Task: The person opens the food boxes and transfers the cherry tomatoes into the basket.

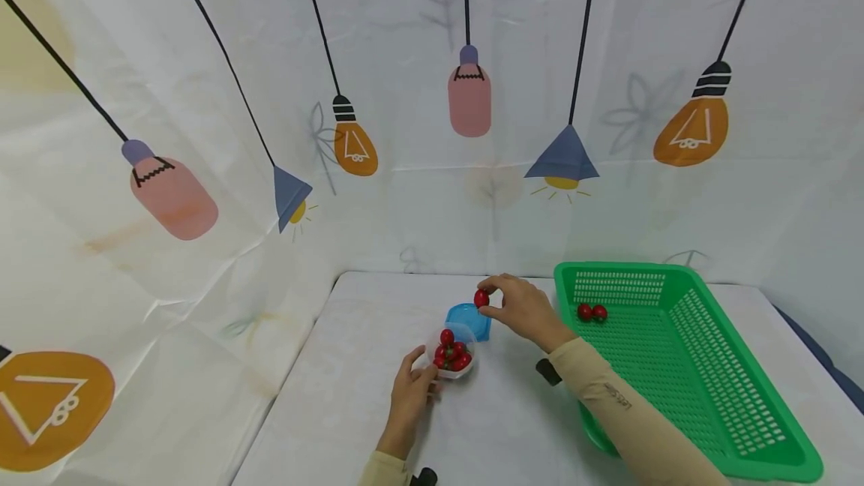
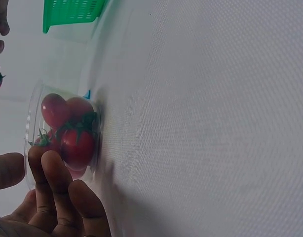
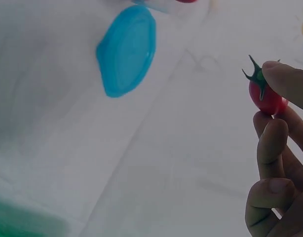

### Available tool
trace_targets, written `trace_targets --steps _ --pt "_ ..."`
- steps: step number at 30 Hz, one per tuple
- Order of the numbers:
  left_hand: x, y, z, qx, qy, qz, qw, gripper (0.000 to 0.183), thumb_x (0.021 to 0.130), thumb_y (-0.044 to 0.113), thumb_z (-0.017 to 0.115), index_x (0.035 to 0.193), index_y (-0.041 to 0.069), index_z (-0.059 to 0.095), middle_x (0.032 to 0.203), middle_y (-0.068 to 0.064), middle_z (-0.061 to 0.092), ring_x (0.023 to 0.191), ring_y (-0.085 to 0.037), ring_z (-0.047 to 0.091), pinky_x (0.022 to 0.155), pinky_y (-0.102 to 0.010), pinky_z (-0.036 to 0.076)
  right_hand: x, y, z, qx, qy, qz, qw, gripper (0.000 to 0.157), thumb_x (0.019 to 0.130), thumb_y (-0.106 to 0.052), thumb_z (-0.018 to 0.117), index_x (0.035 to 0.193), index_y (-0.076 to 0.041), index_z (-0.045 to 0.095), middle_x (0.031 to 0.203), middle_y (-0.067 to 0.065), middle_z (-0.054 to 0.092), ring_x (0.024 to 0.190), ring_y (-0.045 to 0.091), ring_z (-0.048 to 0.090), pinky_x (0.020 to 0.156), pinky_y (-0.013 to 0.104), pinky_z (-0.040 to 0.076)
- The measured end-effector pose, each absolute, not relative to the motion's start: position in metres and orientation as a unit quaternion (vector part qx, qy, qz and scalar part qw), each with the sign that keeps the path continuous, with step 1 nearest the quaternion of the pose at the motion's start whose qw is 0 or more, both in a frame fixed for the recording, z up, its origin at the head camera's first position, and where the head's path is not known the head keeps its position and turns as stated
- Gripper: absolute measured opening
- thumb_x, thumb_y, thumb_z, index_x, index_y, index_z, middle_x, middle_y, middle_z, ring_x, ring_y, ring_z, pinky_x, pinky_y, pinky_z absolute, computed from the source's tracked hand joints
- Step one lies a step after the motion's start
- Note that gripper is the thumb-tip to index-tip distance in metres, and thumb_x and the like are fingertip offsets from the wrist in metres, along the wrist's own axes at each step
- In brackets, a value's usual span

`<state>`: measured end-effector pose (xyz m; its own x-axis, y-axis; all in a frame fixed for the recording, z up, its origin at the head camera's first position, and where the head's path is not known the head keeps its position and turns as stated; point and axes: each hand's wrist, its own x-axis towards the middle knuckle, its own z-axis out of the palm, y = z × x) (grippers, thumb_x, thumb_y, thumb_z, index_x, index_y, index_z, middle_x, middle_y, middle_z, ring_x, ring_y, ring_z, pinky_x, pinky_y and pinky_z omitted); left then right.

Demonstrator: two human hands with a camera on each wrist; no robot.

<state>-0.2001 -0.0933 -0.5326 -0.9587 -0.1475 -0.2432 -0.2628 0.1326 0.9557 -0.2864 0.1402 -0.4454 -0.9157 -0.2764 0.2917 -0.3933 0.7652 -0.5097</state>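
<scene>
My right hand (image 1: 523, 310) pinches a red cherry tomato (image 1: 481, 298) between thumb and fingers, raised above the blue lid (image 1: 467, 319). Its green stem leaves show in the right wrist view, where the cherry tomato (image 3: 265, 96) is well apart from the lid (image 3: 129, 52). My left hand (image 1: 410, 396) is at the near left side of a clear plastic cup (image 1: 454, 374), its fingertips right at the wall. Several cherry tomatoes (image 2: 76, 145) fill the cup, some with green stems. The left thumb (image 2: 8, 170) stands near the cup's rim, apart from the fingers.
A large green basket (image 1: 682, 366) stands on the right of the white table (image 1: 337, 396), with two cherry tomatoes (image 1: 592, 312) in its far left corner. The right forearm passes over its near left side. A printed white curtain (image 1: 418, 223) hangs behind the table.
</scene>
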Motion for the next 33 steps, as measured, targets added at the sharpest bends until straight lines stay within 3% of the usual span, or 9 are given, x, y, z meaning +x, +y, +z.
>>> trace_targets --steps 6,14,22,33 --pt "-0.199 -0.095 -0.533 -0.132 0.754 0.642 0.043 0.054 0.101 0.025 0.06 0.15 0.01 0.044 0.096 -0.007 0.069 0.081 -0.022 0.065 0.072 -0.034 0.051 -0.288 0.154 -0.436 0.167 -0.928 0.309 0.126 0.042 0.085 -0.028 0.084 0.123 -0.014 0.071 0.106 0.004 0.072 0.076 0.015 0.055 0.058 0.029 0.046" --pt "-0.199 -0.096 -0.532 -0.136 0.752 0.643 0.045 0.054 0.1 0.024 0.061 0.15 0.01 0.044 0.097 -0.008 0.069 0.08 -0.02 0.065 0.071 -0.034 0.05 -0.292 0.179 -0.429 0.15 -0.926 0.325 0.123 0.045 0.087 -0.031 0.081 0.127 -0.012 0.069 0.112 0.006 0.072 0.08 0.018 0.055 0.059 0.031 0.047" --pt "-0.2 -0.096 -0.535 -0.135 0.752 0.643 0.046 0.055 0.1 0.025 0.061 0.15 0.01 0.044 0.097 -0.008 0.069 0.08 -0.021 0.066 0.071 -0.034 0.05 -0.298 0.211 -0.431 0.126 -0.898 0.402 0.125 0.045 0.089 -0.028 0.08 0.127 -0.008 0.067 0.112 0.011 0.072 0.074 0.021 0.056 0.057 0.032 0.047" --pt "-0.202 -0.096 -0.536 -0.142 0.75 0.644 0.044 0.054 0.099 0.022 0.061 0.149 0.01 0.046 0.095 -0.007 0.069 0.078 -0.02 0.065 0.07 -0.033 0.05 -0.298 0.257 -0.433 0.114 -0.895 0.41 0.134 0.046 0.094 -0.029 0.074 0.133 -0.008 0.063 0.116 0.013 0.07 0.078 0.023 0.064 0.062 0.033 0.051"
